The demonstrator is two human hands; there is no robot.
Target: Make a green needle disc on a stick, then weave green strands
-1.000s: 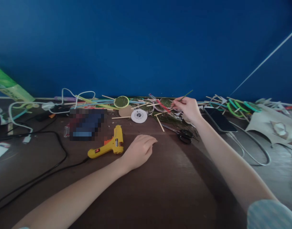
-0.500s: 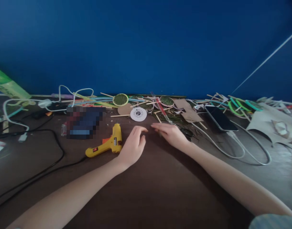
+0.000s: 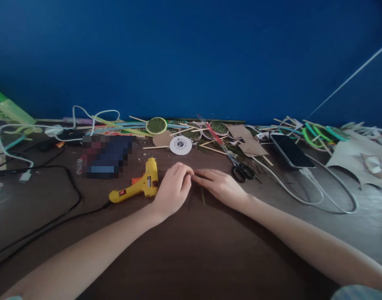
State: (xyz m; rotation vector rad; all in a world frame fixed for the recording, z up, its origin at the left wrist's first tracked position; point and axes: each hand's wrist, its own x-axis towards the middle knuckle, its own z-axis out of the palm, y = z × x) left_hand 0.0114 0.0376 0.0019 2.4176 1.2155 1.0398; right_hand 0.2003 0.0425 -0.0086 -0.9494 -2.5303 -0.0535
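Note:
My left hand [image 3: 173, 189] and my right hand [image 3: 220, 186] meet fingertip to fingertip on the dark brown table [image 3: 191, 250]. Both have their fingers curled and pressed together. A thin green stalk [image 3: 203, 196] pokes out from under my right hand; whether the fingers pinch it I cannot tell. A yellow glue gun [image 3: 136, 187] lies just left of my left hand. Black-handled scissors [image 3: 239, 168] lie just right of my right hand.
Along the blue wall [image 3: 191, 58] lies a clutter of coloured straws, sticks, round green discs [image 3: 156, 125], a white round disc [image 3: 181, 145] and cardboard pieces [image 3: 247, 141]. A phone [image 3: 290, 151] with a white cable lies at right. Black cables [image 3: 53, 212] cross the left side.
My right hand came back from the far clutter with a thin green stalk and dropped to the table beside my left hand. The two hands now touch.

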